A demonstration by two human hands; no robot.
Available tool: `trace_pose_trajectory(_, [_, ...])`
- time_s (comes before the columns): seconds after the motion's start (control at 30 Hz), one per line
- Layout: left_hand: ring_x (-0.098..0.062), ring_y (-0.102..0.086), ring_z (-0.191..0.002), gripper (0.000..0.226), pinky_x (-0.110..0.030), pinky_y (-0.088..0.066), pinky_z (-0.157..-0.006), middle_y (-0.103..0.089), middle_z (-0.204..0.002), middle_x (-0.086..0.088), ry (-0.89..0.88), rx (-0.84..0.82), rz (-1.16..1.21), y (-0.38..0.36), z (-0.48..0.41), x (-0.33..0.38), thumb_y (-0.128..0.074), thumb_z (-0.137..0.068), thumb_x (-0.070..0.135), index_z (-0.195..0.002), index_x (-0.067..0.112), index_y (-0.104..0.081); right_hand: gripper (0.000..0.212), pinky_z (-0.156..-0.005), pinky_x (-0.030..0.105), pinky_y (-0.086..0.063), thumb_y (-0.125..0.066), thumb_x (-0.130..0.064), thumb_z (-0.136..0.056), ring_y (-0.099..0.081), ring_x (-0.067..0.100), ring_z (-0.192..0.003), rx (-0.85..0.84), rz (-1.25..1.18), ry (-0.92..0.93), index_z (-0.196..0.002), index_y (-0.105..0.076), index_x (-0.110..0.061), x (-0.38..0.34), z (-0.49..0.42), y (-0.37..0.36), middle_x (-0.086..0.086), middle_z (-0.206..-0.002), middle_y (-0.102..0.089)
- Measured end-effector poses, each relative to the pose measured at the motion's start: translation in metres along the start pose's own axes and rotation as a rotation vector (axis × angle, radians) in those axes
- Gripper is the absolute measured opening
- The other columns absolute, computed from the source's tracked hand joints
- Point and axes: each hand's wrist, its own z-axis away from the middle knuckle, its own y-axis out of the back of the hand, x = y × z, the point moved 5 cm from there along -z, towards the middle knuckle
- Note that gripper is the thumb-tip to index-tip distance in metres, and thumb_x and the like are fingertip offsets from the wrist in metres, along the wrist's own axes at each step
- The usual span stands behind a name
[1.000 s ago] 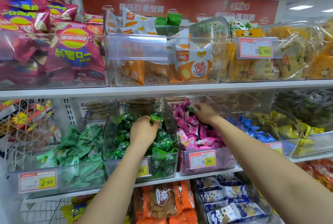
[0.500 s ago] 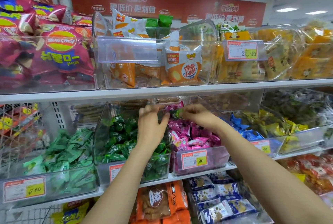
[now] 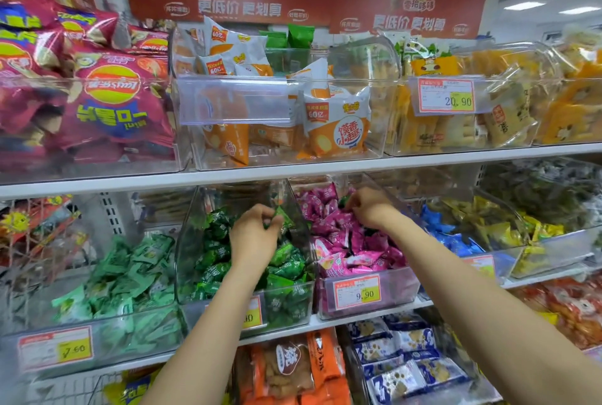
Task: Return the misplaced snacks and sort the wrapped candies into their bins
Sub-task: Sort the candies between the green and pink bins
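My left hand [image 3: 252, 236] hovers over the clear bin [image 3: 293, 310] of dark green wrapped candies and pinches one green candy [image 3: 280, 216] at its fingertips. My right hand [image 3: 369, 209] reaches into the neighbouring clear bin [image 3: 402, 287] of pink wrapped candies [image 3: 351, 251]. Its curled fingers close on a dark green candy [image 3: 343, 201] lying among the pink ones. Both bins stand side by side on the middle shelf.
A bin of pale green candies [image 3: 123, 280] sits to the left, and bins of blue [image 3: 452, 235] and yellow candies [image 3: 501, 225] to the right. The upper shelf [image 3: 293, 173] hangs just above my hands, holding chip bags [image 3: 110, 101] and orange snack packs [image 3: 335, 124].
My hands, which met between the two bins half a second ago, have parted. The left dropped over the green bin with a green candy; the right went back into the pink bin.
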Motion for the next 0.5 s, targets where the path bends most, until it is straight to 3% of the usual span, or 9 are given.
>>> trace_pose_trajectory(0.1, [-0.017,-0.057,-0.081,0.025,-0.026,-0.040,-0.065,-0.066,-0.100,0.000,-0.007,-0.089,-0.089,-0.010,-0.001,-0.008,-0.052,-0.097,0.035,-0.107,0.015,-0.064,0.030,-0.071,0.030,-0.050,-0.045,-0.004,-0.092,-0.064,0.029,-0.101,0.043,0.046,-0.023,-0.115,-0.064,-0.007,-0.005,0.007,0.010,0.013,-0.119,-0.065])
trace_pose_trajectory(0.2, [-0.029,-0.062,-0.092,0.035,-0.037,-0.053,-0.073,-0.065,-0.107,-0.011,-0.014,-0.061,-0.159,-0.011,-0.003,-0.008,-0.050,-0.096,0.039,-0.117,0.013,-0.063,0.029,-0.071,0.027,-0.045,-0.047,-0.003,-0.091,-0.063,0.030,-0.103,0.041,0.179,-0.070,-0.117,-0.061,-0.004,0.004,0.015,0.018,0.015,-0.119,-0.064])
trace_pose_trajectory(0.3, [-0.032,-0.052,-0.108,0.033,-0.038,-0.047,-0.087,-0.059,-0.116,-0.012,-0.098,0.035,-0.127,-0.002,0.004,0.008,-0.051,-0.096,0.035,-0.121,0.015,-0.062,0.030,-0.080,0.029,-0.049,-0.048,-0.009,-0.094,-0.060,0.028,-0.111,-0.062,0.308,-0.084,-0.122,-0.057,-0.005,0.008,0.027,0.013,0.012,-0.127,-0.059])
trace_pose_trajectory(0.37, [-0.028,-0.048,-0.111,0.026,-0.037,-0.041,-0.089,-0.058,-0.118,-0.008,-0.238,0.012,-0.047,-0.001,0.012,0.023,-0.052,-0.096,0.030,-0.116,0.017,-0.064,0.034,-0.085,0.029,-0.050,-0.053,-0.018,-0.094,-0.058,0.027,-0.114,-0.063,0.332,-0.065,-0.126,-0.055,-0.008,0.008,0.030,0.010,0.011,-0.129,-0.057])
trace_pose_trajectory(0.5, [-0.020,-0.046,-0.112,0.021,-0.037,-0.037,-0.097,-0.057,-0.114,0.003,-0.391,-0.134,0.039,-0.012,0.021,0.032,-0.051,-0.096,0.028,-0.110,0.021,-0.065,0.034,-0.073,0.027,-0.046,-0.067,-0.014,-0.085,-0.063,0.026,-0.098,-0.074,0.179,-0.090,-0.117,-0.060,-0.008,0.013,0.031,0.006,0.012,-0.116,-0.064])
